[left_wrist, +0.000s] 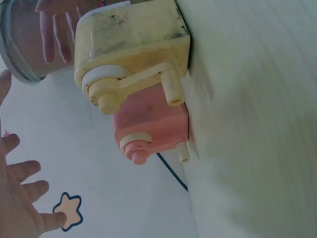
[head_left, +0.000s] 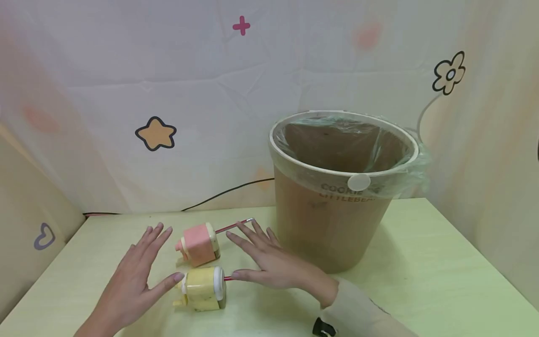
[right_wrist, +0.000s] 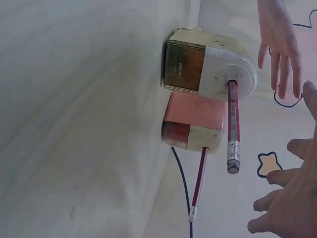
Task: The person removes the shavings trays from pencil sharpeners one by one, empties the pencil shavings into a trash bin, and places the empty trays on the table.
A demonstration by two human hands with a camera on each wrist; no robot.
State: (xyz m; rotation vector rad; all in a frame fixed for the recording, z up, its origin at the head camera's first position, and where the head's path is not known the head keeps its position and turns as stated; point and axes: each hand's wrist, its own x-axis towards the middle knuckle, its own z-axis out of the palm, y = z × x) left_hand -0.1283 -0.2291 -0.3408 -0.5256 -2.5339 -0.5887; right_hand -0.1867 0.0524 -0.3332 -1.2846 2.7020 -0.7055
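Pencil in yellow sharpener, mostly behind right hand, head view

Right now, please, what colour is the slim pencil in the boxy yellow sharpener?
The pencil is red and grey, clearest in right wrist view.

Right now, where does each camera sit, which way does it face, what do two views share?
Head: on the person's head, facing forward and down at the yellow crank sharpener, pink crank sharpener and trash bin; shows left grip, right grip, right sleeve.
Left wrist: on that wrist, facing the sharpeners' cranks; shows left grip lower left, right grip at top.
Right wrist: on that wrist, facing the sharpeners' pencils; shows right grip lower right, left grip upper right.
Wrist views share both sharpeners, from opposite ends.
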